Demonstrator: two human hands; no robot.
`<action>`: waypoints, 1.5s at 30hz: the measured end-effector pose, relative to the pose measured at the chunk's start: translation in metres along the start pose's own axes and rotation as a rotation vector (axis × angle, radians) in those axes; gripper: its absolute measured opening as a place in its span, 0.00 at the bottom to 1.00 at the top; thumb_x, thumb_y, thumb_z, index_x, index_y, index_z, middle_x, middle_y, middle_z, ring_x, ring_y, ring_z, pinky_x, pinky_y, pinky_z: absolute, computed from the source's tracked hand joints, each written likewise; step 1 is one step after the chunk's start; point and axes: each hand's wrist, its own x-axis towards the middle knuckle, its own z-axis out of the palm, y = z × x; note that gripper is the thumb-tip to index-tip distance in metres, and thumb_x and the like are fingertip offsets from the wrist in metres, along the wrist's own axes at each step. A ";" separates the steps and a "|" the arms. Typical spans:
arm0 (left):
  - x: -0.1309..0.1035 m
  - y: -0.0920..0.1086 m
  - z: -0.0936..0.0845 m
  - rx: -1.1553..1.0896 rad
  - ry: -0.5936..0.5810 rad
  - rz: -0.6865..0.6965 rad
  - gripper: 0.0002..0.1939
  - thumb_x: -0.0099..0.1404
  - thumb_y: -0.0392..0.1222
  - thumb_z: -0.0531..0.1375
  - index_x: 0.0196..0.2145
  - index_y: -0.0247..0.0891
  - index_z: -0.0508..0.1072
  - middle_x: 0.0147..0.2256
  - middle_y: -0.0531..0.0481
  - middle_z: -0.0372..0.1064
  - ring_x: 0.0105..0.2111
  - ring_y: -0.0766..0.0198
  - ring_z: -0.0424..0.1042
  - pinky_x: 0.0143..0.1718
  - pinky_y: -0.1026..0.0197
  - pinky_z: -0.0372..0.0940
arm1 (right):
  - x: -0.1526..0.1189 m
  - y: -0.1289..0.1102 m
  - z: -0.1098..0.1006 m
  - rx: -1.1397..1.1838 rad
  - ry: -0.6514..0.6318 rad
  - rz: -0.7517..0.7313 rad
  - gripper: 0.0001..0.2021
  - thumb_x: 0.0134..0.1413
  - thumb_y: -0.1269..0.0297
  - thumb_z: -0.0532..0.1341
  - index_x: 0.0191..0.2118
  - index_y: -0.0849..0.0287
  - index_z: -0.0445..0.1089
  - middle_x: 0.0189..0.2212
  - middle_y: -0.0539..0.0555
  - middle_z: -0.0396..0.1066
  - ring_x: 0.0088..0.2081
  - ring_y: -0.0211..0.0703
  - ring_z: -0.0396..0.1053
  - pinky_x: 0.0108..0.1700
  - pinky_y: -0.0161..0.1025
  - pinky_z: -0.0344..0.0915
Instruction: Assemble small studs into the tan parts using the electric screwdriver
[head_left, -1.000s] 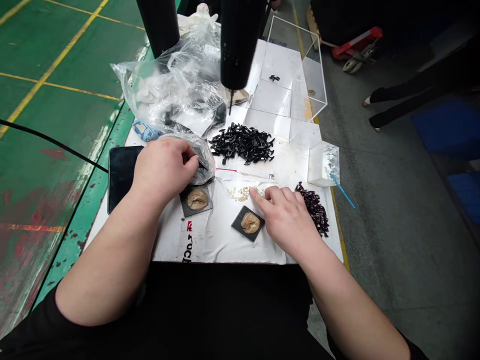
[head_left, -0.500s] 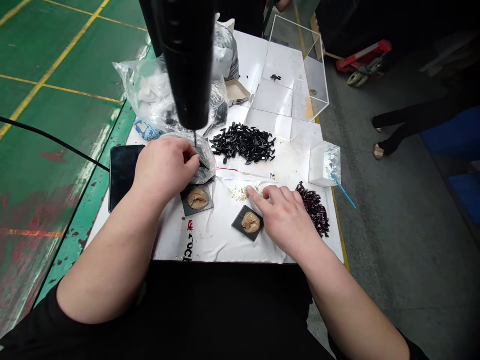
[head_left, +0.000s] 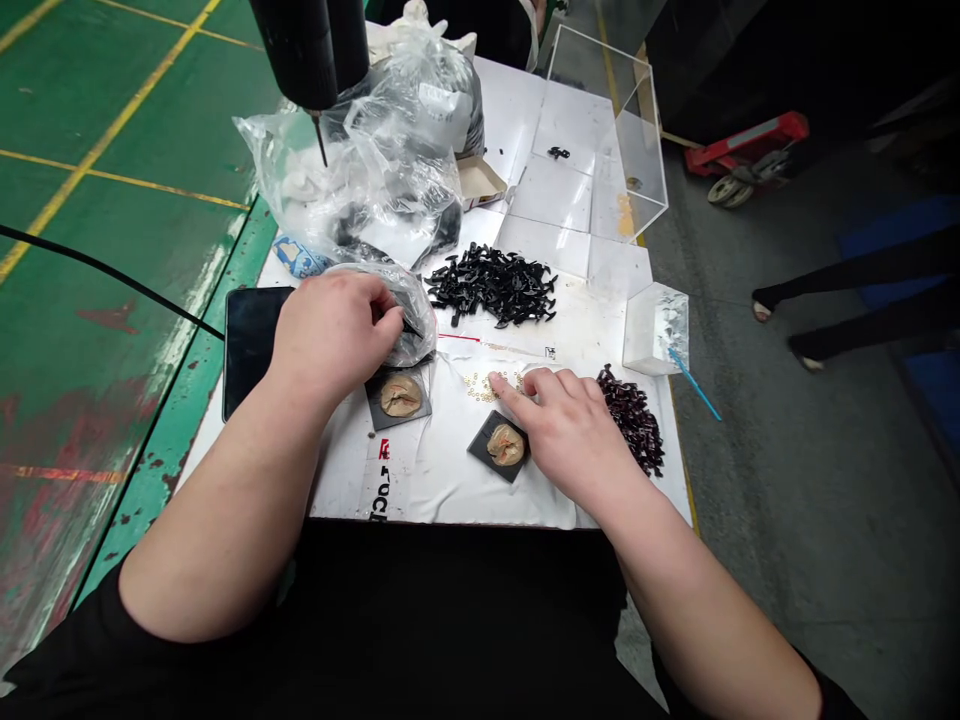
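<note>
My left hand (head_left: 334, 335) is closed, thumb against curled fingers, at the mouth of a small clear plastic bag (head_left: 420, 345). A dark sliver shows by its fingertips; I cannot make out what it is. My right hand (head_left: 566, 430) holds nothing that I can see, its index finger stretched out to touch small gold-coloured rings (head_left: 480, 392) scattered on white sheeting. Close to that hand lies a dark square pad (head_left: 510, 475) bearing a beige lump (head_left: 505, 446). Another such pad (head_left: 380, 418) with a beige lump (head_left: 400, 396) sits below my left hand.
Small black parts (head_left: 491, 285) are heaped mid-table, dark reddish parts (head_left: 632, 420) at right. A black driver-like tool (head_left: 300, 60) hangs over large plastic bags (head_left: 360, 190). Also here: a phone (head_left: 251, 345), clear box (head_left: 600, 150), white container (head_left: 652, 330), red pallet jack (head_left: 750, 155).
The hanging black tool has swung up and left, away from my left hand. A person's legs at right have shifted in their stride. Both my hands stay almost in place.
</note>
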 end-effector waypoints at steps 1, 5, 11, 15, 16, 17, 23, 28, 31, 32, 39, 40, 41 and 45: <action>0.000 0.000 -0.001 -0.001 -0.008 -0.004 0.10 0.69 0.46 0.61 0.34 0.43 0.80 0.38 0.44 0.81 0.41 0.48 0.78 0.45 0.48 0.70 | 0.000 0.000 0.001 -0.007 -0.001 0.008 0.29 0.75 0.72 0.57 0.76 0.48 0.66 0.55 0.62 0.73 0.51 0.57 0.63 0.53 0.53 0.58; -0.001 0.000 -0.002 -0.031 -0.033 -0.031 0.10 0.69 0.47 0.60 0.36 0.43 0.82 0.39 0.44 0.82 0.42 0.48 0.78 0.47 0.49 0.70 | -0.002 0.001 0.000 -0.003 0.000 0.031 0.31 0.73 0.74 0.57 0.76 0.50 0.65 0.54 0.62 0.74 0.51 0.56 0.64 0.53 0.52 0.58; -0.001 -0.002 0.001 -0.040 0.008 -0.032 0.09 0.68 0.47 0.63 0.33 0.44 0.81 0.36 0.45 0.81 0.40 0.49 0.78 0.43 0.48 0.71 | 0.001 -0.001 -0.005 0.040 0.000 -0.008 0.28 0.75 0.69 0.59 0.74 0.40 0.68 0.54 0.59 0.73 0.51 0.55 0.63 0.54 0.52 0.58; -0.001 -0.003 0.002 -0.071 0.053 -0.004 0.09 0.68 0.45 0.62 0.31 0.44 0.80 0.34 0.45 0.80 0.40 0.49 0.78 0.43 0.48 0.72 | 0.000 0.000 -0.004 0.024 0.017 0.019 0.29 0.74 0.72 0.57 0.75 0.47 0.67 0.54 0.61 0.74 0.51 0.56 0.64 0.54 0.52 0.59; -0.001 -0.003 0.002 -0.075 0.064 -0.001 0.10 0.68 0.45 0.62 0.30 0.44 0.80 0.33 0.45 0.80 0.40 0.49 0.78 0.43 0.48 0.73 | -0.001 0.001 -0.003 0.023 0.030 0.029 0.29 0.73 0.73 0.57 0.75 0.48 0.67 0.54 0.61 0.74 0.51 0.55 0.64 0.54 0.52 0.60; -0.001 -0.004 0.002 -0.075 0.071 0.001 0.10 0.68 0.45 0.62 0.30 0.44 0.80 0.32 0.45 0.79 0.39 0.49 0.78 0.43 0.48 0.73 | -0.004 0.003 -0.003 0.027 0.048 0.039 0.30 0.73 0.75 0.56 0.75 0.48 0.67 0.54 0.61 0.74 0.50 0.55 0.64 0.54 0.52 0.60; -0.003 -0.003 0.003 -0.092 0.138 -0.015 0.10 0.70 0.48 0.63 0.33 0.44 0.80 0.32 0.47 0.80 0.39 0.51 0.78 0.44 0.49 0.73 | -0.031 0.021 -0.007 0.196 0.236 0.133 0.23 0.75 0.71 0.57 0.71 0.56 0.72 0.47 0.60 0.75 0.47 0.52 0.71 0.52 0.51 0.69; -0.010 -0.001 0.001 -0.114 0.183 0.028 0.07 0.70 0.47 0.66 0.35 0.44 0.78 0.35 0.51 0.79 0.40 0.54 0.77 0.45 0.51 0.71 | -0.060 0.036 -0.010 0.345 0.413 0.292 0.10 0.75 0.63 0.64 0.52 0.56 0.83 0.45 0.56 0.78 0.46 0.47 0.78 0.50 0.47 0.76; -0.021 0.008 -0.001 -0.090 0.208 0.035 0.09 0.72 0.47 0.65 0.34 0.43 0.76 0.34 0.53 0.75 0.40 0.55 0.75 0.44 0.52 0.69 | -0.074 0.042 -0.010 0.376 0.385 0.355 0.09 0.75 0.60 0.65 0.48 0.55 0.84 0.45 0.55 0.80 0.45 0.47 0.80 0.49 0.47 0.77; -0.026 0.012 -0.001 -0.082 0.227 0.038 0.10 0.73 0.47 0.65 0.35 0.42 0.75 0.35 0.53 0.75 0.41 0.55 0.75 0.44 0.51 0.69 | -0.078 0.044 -0.010 0.383 0.360 0.366 0.09 0.75 0.59 0.65 0.48 0.54 0.84 0.45 0.55 0.80 0.45 0.48 0.81 0.50 0.48 0.77; -0.094 0.047 0.024 -0.275 0.199 0.438 0.04 0.79 0.41 0.61 0.46 0.43 0.77 0.40 0.46 0.78 0.42 0.54 0.78 0.44 0.52 0.73 | -0.094 0.049 -0.007 0.367 0.260 0.353 0.10 0.75 0.61 0.63 0.51 0.53 0.83 0.46 0.56 0.81 0.48 0.52 0.81 0.52 0.51 0.76; -0.103 0.049 0.030 -0.334 0.155 0.511 0.04 0.78 0.40 0.62 0.48 0.43 0.77 0.41 0.46 0.78 0.41 0.55 0.78 0.44 0.52 0.74 | -0.095 0.049 -0.008 0.369 0.236 0.348 0.10 0.75 0.61 0.63 0.52 0.53 0.83 0.46 0.56 0.81 0.49 0.52 0.80 0.52 0.51 0.76; -0.109 0.051 0.036 -0.378 0.122 0.572 0.05 0.77 0.38 0.64 0.49 0.44 0.77 0.41 0.46 0.79 0.40 0.56 0.78 0.42 0.53 0.74 | -0.095 0.048 -0.010 0.370 0.208 0.343 0.10 0.75 0.62 0.63 0.52 0.53 0.82 0.46 0.56 0.80 0.49 0.52 0.80 0.52 0.51 0.76; -0.118 0.050 0.050 -0.460 0.073 0.728 0.07 0.75 0.35 0.67 0.49 0.42 0.76 0.39 0.47 0.80 0.35 0.59 0.77 0.37 0.56 0.72 | -0.094 0.044 -0.017 0.373 0.109 0.314 0.10 0.73 0.65 0.64 0.53 0.54 0.82 0.47 0.57 0.79 0.49 0.53 0.77 0.54 0.52 0.74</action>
